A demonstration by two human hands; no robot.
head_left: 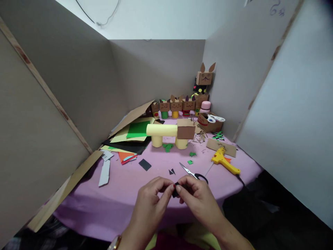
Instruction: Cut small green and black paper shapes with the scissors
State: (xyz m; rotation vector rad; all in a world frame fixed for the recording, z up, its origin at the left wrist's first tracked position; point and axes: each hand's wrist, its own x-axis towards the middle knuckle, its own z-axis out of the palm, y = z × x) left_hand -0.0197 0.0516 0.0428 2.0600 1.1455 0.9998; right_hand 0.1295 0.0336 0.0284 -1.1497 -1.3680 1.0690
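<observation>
My left hand (151, 199) and my right hand (196, 196) meet at the near edge of the table, and both pinch a small black piece of paper (177, 189) between their fingertips. Scissors (194, 174) with black handles lie just beyond my right hand. Two tiny black paper triangles (171, 171) rest ahead of my fingers. Farther back stands a paper animal (170, 134) with a pale yellow tube body, yellow legs and a brown box head.
A yellow glue gun (225, 160) lies at the right on the purple tablecloth (125, 194). Coloured paper sheets (132, 139) are stacked at the left. Several small box-headed figures (177, 106) line the back wall, beside a cardboard box (210, 122) with white scissors. Grey panels enclose the table.
</observation>
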